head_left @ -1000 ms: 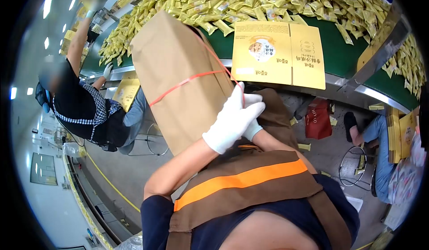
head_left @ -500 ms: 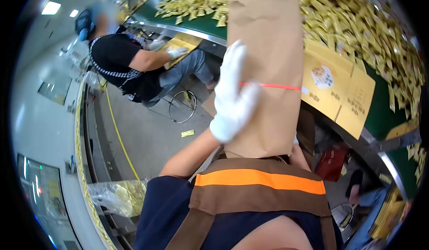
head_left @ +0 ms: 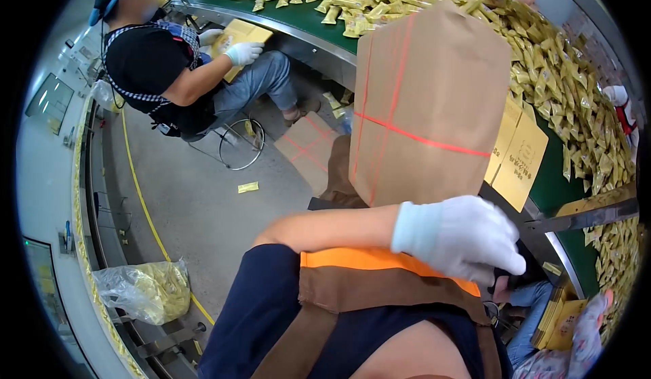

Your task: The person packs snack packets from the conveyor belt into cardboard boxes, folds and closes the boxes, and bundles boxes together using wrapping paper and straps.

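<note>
A large brown paper-wrapped package [head_left: 434, 108] stands upright before me, against the edge of the green belt. Red string [head_left: 420, 137] runs across its front, and more red strands run down its left part. My left hand [head_left: 464, 236], in a white glove, reaches across my chest below the package's lower right part. Its fingers curl downward and are slightly blurred; whatever they hold is hidden. My right hand is out of sight. Just right of the package lies a flat yellow printed carton [head_left: 521, 158].
Yellow packets [head_left: 542, 74] cover the green belt [head_left: 298, 16]. On the left, a seated co-worker [head_left: 152, 64] in gloves handles a yellow carton. A string-tied brown parcel [head_left: 308, 150] lies on the floor, and a clear bag [head_left: 150, 291] of yellow material is at lower left. Other people are at right.
The package has turned, now showing several red strands. My left hand has left its face and moved right and down across my chest. My right hand, partly visible before, has gone from sight.
</note>
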A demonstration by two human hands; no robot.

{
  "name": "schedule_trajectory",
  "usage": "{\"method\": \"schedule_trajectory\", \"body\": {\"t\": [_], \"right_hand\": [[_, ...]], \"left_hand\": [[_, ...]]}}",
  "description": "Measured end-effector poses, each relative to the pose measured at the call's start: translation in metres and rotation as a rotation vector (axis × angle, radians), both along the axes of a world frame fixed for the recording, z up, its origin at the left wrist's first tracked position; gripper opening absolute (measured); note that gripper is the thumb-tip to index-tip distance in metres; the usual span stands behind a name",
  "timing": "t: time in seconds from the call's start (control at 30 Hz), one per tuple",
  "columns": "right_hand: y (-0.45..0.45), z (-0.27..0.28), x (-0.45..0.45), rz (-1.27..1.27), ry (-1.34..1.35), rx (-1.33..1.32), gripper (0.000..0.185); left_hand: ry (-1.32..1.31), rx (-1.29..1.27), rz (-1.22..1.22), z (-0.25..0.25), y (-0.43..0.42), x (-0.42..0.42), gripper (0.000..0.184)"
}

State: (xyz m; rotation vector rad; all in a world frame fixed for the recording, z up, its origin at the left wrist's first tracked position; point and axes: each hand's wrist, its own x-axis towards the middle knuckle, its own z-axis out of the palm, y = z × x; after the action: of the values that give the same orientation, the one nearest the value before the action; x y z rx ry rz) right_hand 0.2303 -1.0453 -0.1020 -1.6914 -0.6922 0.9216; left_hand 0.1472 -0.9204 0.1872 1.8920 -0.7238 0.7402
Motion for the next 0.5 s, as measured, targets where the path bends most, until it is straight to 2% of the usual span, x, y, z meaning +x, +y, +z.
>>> {"method": "schedule_trajectory", "body": {"t": [0.03,0.07,0.13,0.17,0.2,0.23,0.27,0.33,0.37,0.43,0.5], "right_hand": [[-0.009,0.005,-0.002,0.015,-0.025,-0.024,0.036],[-0.016,0.007,-0.002,0.029,-0.051,-0.041,0.036],[-0.021,0.009,-0.002,0.058,-0.111,-0.071,0.037],[-0.020,0.009,-0.003,0.071,-0.145,-0.075,0.038],[-0.021,0.009,-0.007,0.081,-0.175,-0.080,0.038],[-0.021,0.009,-0.009,0.089,-0.200,-0.082,0.039],[-0.020,0.008,-0.008,0.099,-0.237,-0.087,0.039],[-0.017,0.006,-0.009,0.106,-0.298,-0.088,0.040],[-0.014,0.005,-0.011,0.104,-0.325,-0.094,0.040],[-0.009,0.000,-0.010,0.100,-0.396,-0.108,0.041],[-0.008,-0.003,-0.002,0.082,-0.489,-0.139,0.042]], "left_hand": [[-0.172,0.078,0.007,0.017,0.003,-0.014,0.038],[-0.184,0.045,0.294,0.004,0.032,-0.014,0.041],[-0.077,-0.033,0.833,-0.023,0.090,-0.016,0.047],[0.168,-0.223,0.989,-0.054,0.117,-0.017,0.048],[0.368,-0.311,1.047,-0.108,0.150,-0.013,0.048],[0.570,-0.374,0.883,-0.194,0.182,-0.017,0.052],[0.764,-0.424,0.707,-0.250,0.197,-0.010,0.057],[0.848,-1.210,0.365,-0.170,0.130,-0.018,0.080],[0.875,-1.220,0.142,-0.168,0.140,-0.023,0.086],[0.687,-0.777,0.126,-0.139,0.152,-0.024,0.083],[0.758,-0.775,0.249,-0.093,0.149,-0.023,0.084]]}}
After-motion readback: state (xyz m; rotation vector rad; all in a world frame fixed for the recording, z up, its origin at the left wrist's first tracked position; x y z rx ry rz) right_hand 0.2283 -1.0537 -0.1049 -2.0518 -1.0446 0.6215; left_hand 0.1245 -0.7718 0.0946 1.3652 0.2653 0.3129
